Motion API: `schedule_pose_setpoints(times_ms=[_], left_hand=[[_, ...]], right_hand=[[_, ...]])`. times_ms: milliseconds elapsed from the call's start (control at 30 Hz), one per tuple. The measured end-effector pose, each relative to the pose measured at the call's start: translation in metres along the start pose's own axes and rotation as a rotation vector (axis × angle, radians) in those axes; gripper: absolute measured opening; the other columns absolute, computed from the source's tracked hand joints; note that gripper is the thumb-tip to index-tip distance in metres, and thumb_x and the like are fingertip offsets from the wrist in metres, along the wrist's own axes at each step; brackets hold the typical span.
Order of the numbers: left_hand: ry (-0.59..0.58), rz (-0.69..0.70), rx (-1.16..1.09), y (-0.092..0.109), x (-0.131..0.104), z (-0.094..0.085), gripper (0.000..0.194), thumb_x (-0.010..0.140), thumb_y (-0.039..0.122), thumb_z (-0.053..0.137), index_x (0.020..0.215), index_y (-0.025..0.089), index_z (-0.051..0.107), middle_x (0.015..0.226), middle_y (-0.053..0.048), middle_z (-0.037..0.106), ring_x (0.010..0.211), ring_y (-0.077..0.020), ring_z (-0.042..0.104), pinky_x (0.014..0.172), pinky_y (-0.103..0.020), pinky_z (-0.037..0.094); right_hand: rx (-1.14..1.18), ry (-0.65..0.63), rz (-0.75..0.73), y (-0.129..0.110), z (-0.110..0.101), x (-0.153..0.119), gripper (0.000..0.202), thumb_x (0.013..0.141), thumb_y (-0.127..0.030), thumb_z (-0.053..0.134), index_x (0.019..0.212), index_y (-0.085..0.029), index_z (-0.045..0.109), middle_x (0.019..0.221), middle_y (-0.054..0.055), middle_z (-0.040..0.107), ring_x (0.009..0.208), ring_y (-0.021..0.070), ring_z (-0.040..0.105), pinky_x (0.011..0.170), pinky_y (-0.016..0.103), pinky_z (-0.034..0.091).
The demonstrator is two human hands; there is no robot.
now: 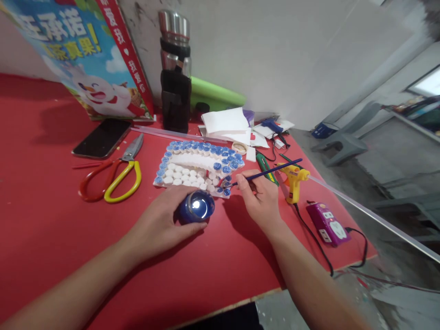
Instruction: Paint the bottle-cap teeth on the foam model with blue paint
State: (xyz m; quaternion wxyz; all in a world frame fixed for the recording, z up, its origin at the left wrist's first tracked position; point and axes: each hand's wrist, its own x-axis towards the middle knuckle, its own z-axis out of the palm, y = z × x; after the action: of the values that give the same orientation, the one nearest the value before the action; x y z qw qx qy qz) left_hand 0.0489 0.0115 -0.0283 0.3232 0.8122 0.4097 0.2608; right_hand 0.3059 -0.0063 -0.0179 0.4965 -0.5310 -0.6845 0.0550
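My left hand point(172, 211) is wrapped round a small jar of blue paint point(197, 207) in front of a white board point(194, 161). Rows of small round pieces cover much of that board. Those along its back, left and right are blue, while the pieces in the front middle point(182, 175) are white. Between the fingers of my right hand point(258, 197) is a thin paintbrush point(264, 173) with a dark blue handle. Its tip meets the pieces near the board's front right corner, where several are blue.
Red-and-yellow-handled scissors point(117, 176) and a phone point(101, 137) lie left. A yellow glue gun point(294, 179) and a purple power socket point(328, 224) are right, with cords. Behind stand a dark bottle point(176, 73) and a printed box point(99, 59). The red table's edge point(223, 309) is close.
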Motion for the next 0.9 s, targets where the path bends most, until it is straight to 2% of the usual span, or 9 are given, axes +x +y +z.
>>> schedule_pose_setpoints(times_ms=[233,433,733,900], left_hand=[[0.007,0.003,0.007,-0.0009,-0.0001,0.0015,0.058,0.084,0.048,0.084,0.135,0.028,0.065,0.133,-0.010,0.074,0.121,-0.0352,0.070,0.104,-0.050,0.057],[-0.006,-0.002,0.011,-0.0010,-0.0008,0.0011,0.059,0.084,0.049,0.085,0.135,0.028,0.064,0.134,-0.010,0.073,0.122,-0.0349,0.069,0.106,-0.050,0.056],[0.001,-0.003,0.002,-0.0009,0.0010,0.0016,0.058,0.083,0.050,0.084,0.134,0.028,0.066,0.133,-0.011,0.074,0.122,-0.0363,0.070,0.105,-0.052,0.057],[0.000,0.004,0.011,0.0004,0.0009,0.0014,0.057,0.084,0.047,0.084,0.134,0.028,0.066,0.134,-0.009,0.074,0.123,-0.0348,0.070,0.106,-0.049,0.057]], right_hand=[[0.026,-0.008,-0.008,-0.0009,0.0006,-0.0004,0.018,0.105,-0.029,0.061,0.093,-0.021,0.071,0.076,0.000,0.073,0.057,0.0117,0.061,0.056,0.026,0.048],[-0.007,0.046,-0.012,-0.0043,-0.0016,-0.0017,0.019,0.105,-0.029,0.061,0.088,-0.023,0.068,0.069,-0.002,0.066,0.058,0.0125,0.060,0.057,0.027,0.047],[0.003,-0.007,0.005,-0.0015,0.0005,-0.0012,0.019,0.106,-0.032,0.059,0.092,-0.023,0.070,0.075,0.000,0.071,0.059,0.0137,0.063,0.057,0.028,0.047],[0.011,0.024,-0.015,-0.0045,-0.0004,-0.0025,0.018,0.105,-0.029,0.060,0.091,-0.023,0.070,0.074,-0.001,0.070,0.059,0.0130,0.062,0.058,0.027,0.048]])
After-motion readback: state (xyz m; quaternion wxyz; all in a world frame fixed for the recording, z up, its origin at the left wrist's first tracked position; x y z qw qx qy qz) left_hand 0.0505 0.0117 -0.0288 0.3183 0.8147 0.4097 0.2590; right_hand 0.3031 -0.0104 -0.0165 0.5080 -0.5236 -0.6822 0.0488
